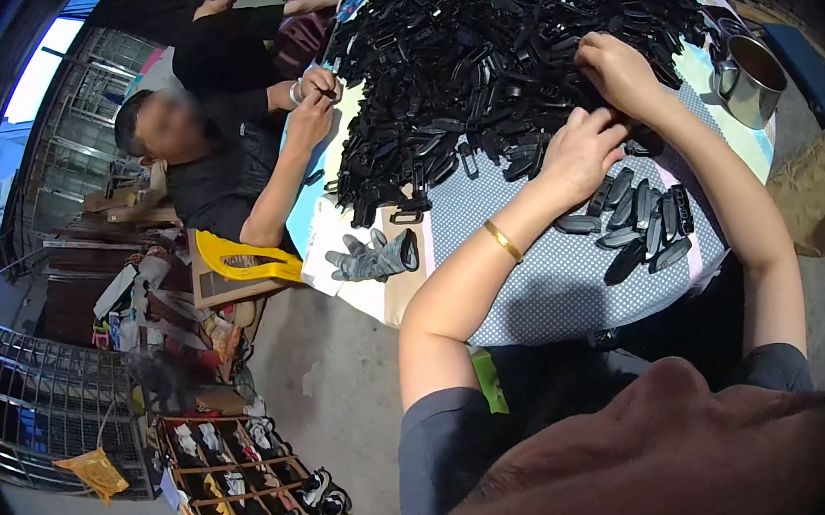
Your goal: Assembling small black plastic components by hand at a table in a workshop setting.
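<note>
Filling the upper centre of the frame, a table (557,293) under a dotted cloth carries a huge heap of black plastic parts (500,37), with a metal cup (750,76) at its right edge and grey gloves (372,257) at its lower left. Two other people sit at the upper left. Just below the heap, the left hand (578,155) curls loosely over a black piece, the right hand (619,70) reaches into the heap with bent fingers, what they grip hidden, and a small row of sorted black pieces (641,228) lies below them.
</note>
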`<state>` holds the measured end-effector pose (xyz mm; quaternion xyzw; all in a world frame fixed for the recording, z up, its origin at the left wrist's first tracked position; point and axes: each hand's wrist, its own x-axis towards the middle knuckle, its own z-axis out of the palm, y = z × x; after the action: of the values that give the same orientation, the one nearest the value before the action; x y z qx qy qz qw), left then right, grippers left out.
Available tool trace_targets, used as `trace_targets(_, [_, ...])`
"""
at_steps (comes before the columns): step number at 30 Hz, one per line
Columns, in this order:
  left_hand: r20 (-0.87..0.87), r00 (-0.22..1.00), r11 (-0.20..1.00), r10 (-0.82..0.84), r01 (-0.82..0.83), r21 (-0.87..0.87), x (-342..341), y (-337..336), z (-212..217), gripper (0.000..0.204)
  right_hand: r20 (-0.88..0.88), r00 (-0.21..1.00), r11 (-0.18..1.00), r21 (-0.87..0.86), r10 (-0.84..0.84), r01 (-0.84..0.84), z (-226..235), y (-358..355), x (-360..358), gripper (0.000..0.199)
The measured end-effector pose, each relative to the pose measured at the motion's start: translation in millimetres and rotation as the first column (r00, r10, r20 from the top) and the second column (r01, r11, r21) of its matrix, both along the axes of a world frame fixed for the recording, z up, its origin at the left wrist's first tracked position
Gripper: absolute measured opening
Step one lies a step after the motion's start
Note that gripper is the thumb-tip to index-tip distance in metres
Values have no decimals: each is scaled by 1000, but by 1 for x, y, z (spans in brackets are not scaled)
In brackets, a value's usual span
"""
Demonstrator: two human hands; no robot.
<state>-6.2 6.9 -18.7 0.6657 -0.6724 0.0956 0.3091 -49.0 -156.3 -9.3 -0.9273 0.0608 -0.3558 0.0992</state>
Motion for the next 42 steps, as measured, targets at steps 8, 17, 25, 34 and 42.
trace_targets(8, [-36,998,998,-49,48,-38,8,1,-7,18,318,947,711,655,46,-254,-1,-22,-13,28])
trace_targets(17, [-745,667,997,-7,-54,-58,8,2,7,37,351,888,166,897,297,-410,12,10,-32,28])
trace_targets(25, [-966,171,975,-195,-73,-209,19,9,10,31,215,926,664,648,309,-372,5,37,-30,25])
trace_targets(34, [-796,602,970,-66,-147,-192,32,13,10,26,244,920,720,572,308,-393,6,41,-31,25])
trace_targets(42, [-925,335,960,-179,-147,-239,17,10,15,27,293,927,897,302,233,-322,8,58,-36,28])
